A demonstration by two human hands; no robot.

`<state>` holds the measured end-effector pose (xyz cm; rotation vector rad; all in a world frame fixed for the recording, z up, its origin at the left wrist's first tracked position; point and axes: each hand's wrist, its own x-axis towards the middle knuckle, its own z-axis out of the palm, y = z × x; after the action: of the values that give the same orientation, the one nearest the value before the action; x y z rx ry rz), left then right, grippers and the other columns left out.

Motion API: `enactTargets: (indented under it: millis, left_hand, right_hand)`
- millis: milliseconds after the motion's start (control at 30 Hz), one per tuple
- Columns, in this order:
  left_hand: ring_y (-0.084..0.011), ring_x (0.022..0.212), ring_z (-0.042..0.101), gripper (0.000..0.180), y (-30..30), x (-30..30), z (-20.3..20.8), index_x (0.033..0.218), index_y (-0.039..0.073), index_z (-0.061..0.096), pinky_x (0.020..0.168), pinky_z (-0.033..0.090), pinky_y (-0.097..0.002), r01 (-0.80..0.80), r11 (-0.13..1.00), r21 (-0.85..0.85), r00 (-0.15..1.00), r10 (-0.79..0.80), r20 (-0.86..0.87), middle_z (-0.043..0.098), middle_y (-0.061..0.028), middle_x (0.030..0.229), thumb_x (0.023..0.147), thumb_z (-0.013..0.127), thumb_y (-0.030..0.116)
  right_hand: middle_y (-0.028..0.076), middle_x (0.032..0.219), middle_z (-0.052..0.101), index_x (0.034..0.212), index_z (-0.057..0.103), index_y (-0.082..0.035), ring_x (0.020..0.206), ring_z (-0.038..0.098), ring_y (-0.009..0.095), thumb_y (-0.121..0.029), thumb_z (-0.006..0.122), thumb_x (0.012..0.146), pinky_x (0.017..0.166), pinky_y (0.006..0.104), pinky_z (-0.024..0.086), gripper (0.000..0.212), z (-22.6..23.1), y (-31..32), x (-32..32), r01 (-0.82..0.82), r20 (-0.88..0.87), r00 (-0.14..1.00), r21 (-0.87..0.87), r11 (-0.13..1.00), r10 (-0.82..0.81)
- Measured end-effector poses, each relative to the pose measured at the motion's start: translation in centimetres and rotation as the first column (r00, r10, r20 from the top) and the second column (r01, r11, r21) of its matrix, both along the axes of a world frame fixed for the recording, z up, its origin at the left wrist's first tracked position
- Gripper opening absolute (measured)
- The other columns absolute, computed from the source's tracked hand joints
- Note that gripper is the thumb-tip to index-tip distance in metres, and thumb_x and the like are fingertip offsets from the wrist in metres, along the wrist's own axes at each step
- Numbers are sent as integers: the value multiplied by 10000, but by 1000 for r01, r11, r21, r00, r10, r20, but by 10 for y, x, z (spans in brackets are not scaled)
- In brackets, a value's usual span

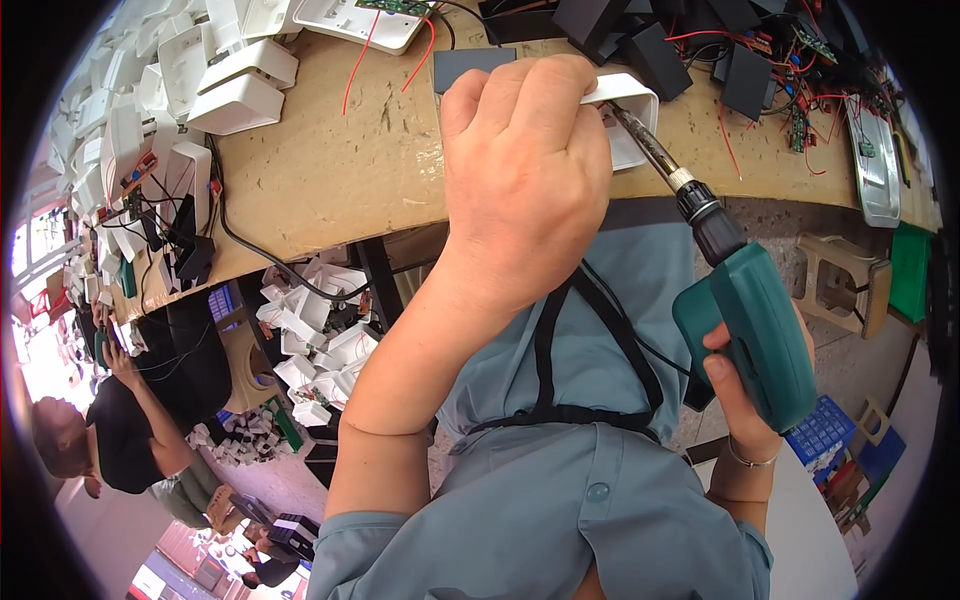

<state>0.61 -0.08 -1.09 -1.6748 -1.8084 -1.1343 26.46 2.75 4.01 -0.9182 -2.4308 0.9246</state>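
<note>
My left hand point(530, 170) is closed on a white plastic housing point(640, 108) near the front edge of the table, its back turned up and its fingertips hidden. In my right hand point(738, 395) is a green pistol-shaped electric screwdriver point(765, 320) with a black collar. Its long metal shaft points up and left, and the tip reaches inside the housing. Whether it touches a screw there I cannot make out. Just behind my left hand lies a flat dark grey piece point(472, 66).
White housings point(240, 85) pile up at the left; black housings point(655, 55) and red-wired circuit boards lie at the back right. A white tray point(375, 22) holds a board. A black cable point(245, 240) hangs over the table edge. Another person point(125, 430) works at the left.
</note>
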Motion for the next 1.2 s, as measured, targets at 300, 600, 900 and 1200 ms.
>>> enactTargets:
  millis: [300, 600, 900, 1200]
  left_hand:
    - [-232, 799, 536, 97, -2, -1, 1, 750, -6, 568, 734, 375, -359, -4, 1000, -19, 1000, 4, 0, 560, -68, 895, 657, 576, -28]
    - [-237, 792, 541, 118, -1, -1, 0, 736, -6, 599, 728, 400, -350, -5, 1000, -26, 1000, 5, -12, 565, -78, 902, 621, 616, -20]
    - [-235, 773, 538, 107, -1, -2, 1, 723, -9, 595, 710, 400, -347, 1, 1000, -25, 1000, -1, -16, 565, -79, 896, 620, 622, -25]
    - [-237, 768, 538, 107, -1, -3, 0, 728, -9, 599, 702, 399, -345, 6, 1000, -13, 1000, -6, -10, 563, -81, 895, 623, 622, -22]
  right_hand:
    - [162, 993, 638, 1192, 491, 95, 835, 658, 232, -139, 755, 691, 732, 296, 508, 612, 1, -2, -1, -9, 13, 1000, 18, 1000, 9]
    - [154, 973, 638, 1177, 490, 95, 829, 648, 235, -150, 738, 715, 718, 297, 502, 579, 0, -7, 0, 42, -21, 999, -92, 995, -44]
    - [177, 1062, 615, 1179, 511, 66, 909, 638, 271, -112, 767, 680, 785, 319, 500, 589, 3, -8, -5, 68, 55, 996, -88, 994, -63]
    - [106, 880, 601, 1161, 519, 93, 717, 566, 144, -25, 682, 743, 675, 258, 475, 464, 0, -8, -8, 14, -57, 998, 7, 1000, -13]
